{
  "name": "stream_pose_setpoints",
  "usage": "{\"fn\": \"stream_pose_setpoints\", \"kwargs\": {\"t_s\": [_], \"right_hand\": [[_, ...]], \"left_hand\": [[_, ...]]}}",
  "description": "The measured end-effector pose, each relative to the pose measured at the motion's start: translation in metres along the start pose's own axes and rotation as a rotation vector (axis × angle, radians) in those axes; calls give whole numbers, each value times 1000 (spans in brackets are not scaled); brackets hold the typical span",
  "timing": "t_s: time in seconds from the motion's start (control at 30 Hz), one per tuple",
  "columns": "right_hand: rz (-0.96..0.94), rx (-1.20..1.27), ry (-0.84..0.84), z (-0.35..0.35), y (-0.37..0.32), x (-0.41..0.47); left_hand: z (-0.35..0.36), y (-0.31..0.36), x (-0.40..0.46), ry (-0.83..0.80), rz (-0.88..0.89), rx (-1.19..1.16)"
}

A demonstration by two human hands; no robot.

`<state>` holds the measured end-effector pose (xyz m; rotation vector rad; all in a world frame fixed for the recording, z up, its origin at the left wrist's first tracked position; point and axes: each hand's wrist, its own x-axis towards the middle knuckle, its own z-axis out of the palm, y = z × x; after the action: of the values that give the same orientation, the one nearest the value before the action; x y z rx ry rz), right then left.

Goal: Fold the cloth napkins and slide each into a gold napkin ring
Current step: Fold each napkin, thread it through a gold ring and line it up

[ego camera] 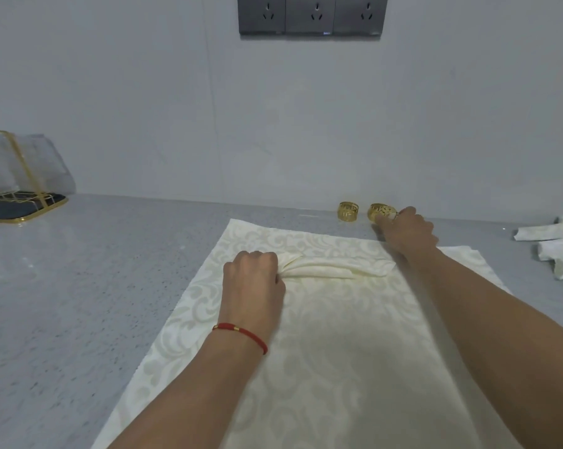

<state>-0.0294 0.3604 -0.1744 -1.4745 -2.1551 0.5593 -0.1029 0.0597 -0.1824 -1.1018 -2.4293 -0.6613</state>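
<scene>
grey speckled desk (79, 270) against a pale wall, cream patterned cloth (306, 367) spread flat. left hand (252, 277) fisted round one end of a folded napkin (335, 268) lying on that cloth. right hand (406, 228) pinching a gold napkin ring (379, 211) near the wall, second ring (348, 211) just beside it. more napkins (555, 244) at right edge.

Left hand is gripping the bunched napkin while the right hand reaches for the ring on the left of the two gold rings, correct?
Not quite. In the head view the right hand takes the right-hand gold ring, not the left-hand ring. The left hand does grip the bunched napkin.
</scene>
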Motion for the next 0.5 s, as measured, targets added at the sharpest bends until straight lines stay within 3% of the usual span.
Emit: {"fn": "stream_pose_setpoints", "kwargs": {"t_s": [0.13, 0.3, 0.5], "right_hand": [[-10, -77, 21, 4, 2, 0], [-87, 494, -46, -39, 18, -24], [-208, 699, -211, -99, 67, -87]], "left_hand": [[2, 0, 3, 14, -10, 3], [4, -3, 3, 56, 10, 14], [-8, 5, 1, 102, 102, 15]]}}
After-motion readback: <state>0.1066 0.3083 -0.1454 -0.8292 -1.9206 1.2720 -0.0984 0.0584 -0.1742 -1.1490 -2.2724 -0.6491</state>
